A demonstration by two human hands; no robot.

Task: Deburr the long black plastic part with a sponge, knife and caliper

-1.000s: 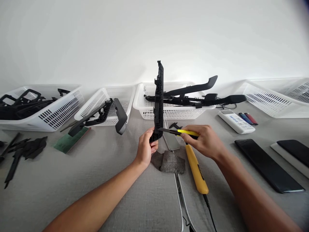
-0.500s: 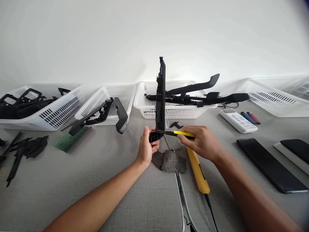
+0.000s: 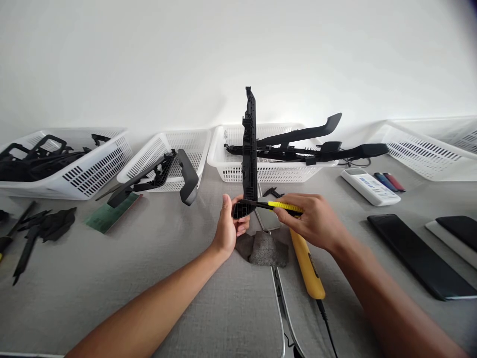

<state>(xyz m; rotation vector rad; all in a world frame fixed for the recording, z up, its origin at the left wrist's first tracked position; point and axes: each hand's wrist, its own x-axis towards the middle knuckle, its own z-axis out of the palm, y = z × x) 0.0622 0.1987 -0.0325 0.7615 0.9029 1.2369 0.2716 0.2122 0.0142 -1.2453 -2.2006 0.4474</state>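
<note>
The left hand (image 3: pixel 228 229) is clenched round the lower end of a long black plastic part (image 3: pixel 250 149), holding it upright over the grey bench (image 3: pixel 112 278); the part's top rises well above the middle white basket (image 3: pixel 223 159) behind it. The right hand (image 3: pixel 315 221) grasps a yellow-and-black utility knife (image 3: pixel 278 205) just right of the part's lower end, the knife lying roughly level with its tip touching the part near the left thumb. Directly below the part's lower end a dark grey foam pad (image 3: pixel 263 248) lies on the bench, beside a flat metal strip (image 3: pixel 266 216); to the lower right of the part a yellow-handled tool (image 3: pixel 307 266) with a black cable rests on the bench, partly under the right wrist.

Behind the part, the middle basket carries several long black mouldings (image 3: pixel 309 146) that stick out over its right rim; left of the part a second white basket (image 3: pixel 164 159) leans with another black moulding (image 3: pixel 167 174) hanging out of it, and a green board (image 3: pixel 106 216) lies at its foot; further left a third basket (image 3: pixel 93 169) is filled with black pieces, and loose black scraps (image 3: pixel 40 228) lie before it. Right of the part sit a white remote control (image 3: pixel 370 186), two lighters (image 3: pixel 387 181), one blue and one red, a black flat slab (image 3: pixel 421 256) and, at the far right, another white basket (image 3: pixel 425 154).
</note>
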